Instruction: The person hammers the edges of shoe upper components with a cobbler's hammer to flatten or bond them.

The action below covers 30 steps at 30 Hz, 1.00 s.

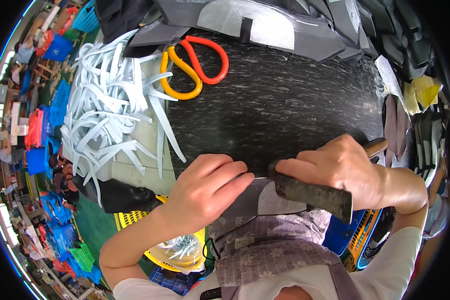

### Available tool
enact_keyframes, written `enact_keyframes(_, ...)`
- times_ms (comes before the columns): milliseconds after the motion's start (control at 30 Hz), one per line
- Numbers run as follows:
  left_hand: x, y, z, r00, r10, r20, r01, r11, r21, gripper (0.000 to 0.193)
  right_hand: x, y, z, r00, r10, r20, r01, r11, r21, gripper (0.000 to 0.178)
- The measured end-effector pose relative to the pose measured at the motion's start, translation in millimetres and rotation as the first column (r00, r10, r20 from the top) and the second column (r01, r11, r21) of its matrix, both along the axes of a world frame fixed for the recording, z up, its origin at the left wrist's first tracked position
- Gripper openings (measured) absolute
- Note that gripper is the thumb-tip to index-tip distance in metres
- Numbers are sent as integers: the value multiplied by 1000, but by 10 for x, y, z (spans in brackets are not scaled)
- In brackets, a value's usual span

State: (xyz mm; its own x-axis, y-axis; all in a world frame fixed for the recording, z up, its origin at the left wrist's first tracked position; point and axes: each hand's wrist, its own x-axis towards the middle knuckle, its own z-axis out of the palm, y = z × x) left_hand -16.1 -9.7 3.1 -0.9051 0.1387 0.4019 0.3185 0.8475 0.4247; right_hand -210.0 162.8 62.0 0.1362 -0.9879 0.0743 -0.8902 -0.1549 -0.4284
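Note:
At the near edge of the black, scuffed work surface [275, 110] lies a dark grey flat piece [235, 200] with a light grey rounded patch. My left hand [207, 185] is closed on its upper edge, fingers bent and pressed together, thumb hidden. Just to the right, my right hand [335, 162] grips a hammer [317, 194] by its wooden handle. Its long, worn metal head hangs over the right part of the piece and hides some of it. Whether the head touches the piece, I cannot tell.
Scissors [225, 62] with red and yellow handles lie at the far left of the surface, beside a heap of pale strips [107, 107]. More dark grey pieces [315, 40] are stacked at the back. Below left stands a yellow basket [130, 218]; lower right, an orange one [362, 235].

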Motion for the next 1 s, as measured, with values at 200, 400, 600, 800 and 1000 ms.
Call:
enact_keyframes(200,86,-31,101,996,-72,48,79,984,-160,30,95,-113,9,999,32,-7,-32,998,46,16)
enact_keyframes(400,106,-137,67,990,73,118,-94,978,184,33,146,-218,-29,999,38,33,-40,998,53,18)
enact_keyframes(600,202,-40,38,999,-5,-53,-14,934,-357,28,148,-278,-25,998,18,57,-17,1000,-24,23)
enact_keyframes(800,239,-152,-3,984,173,39,-176,976,127,36,183,-311,-66,996,47,82,-47,999,-7,32)
enact_keyframes(1000,319,-121,12,997,12,-80,-33,963,-268,23,224,-367,-79,997,49,57,-48,999,-21,34)
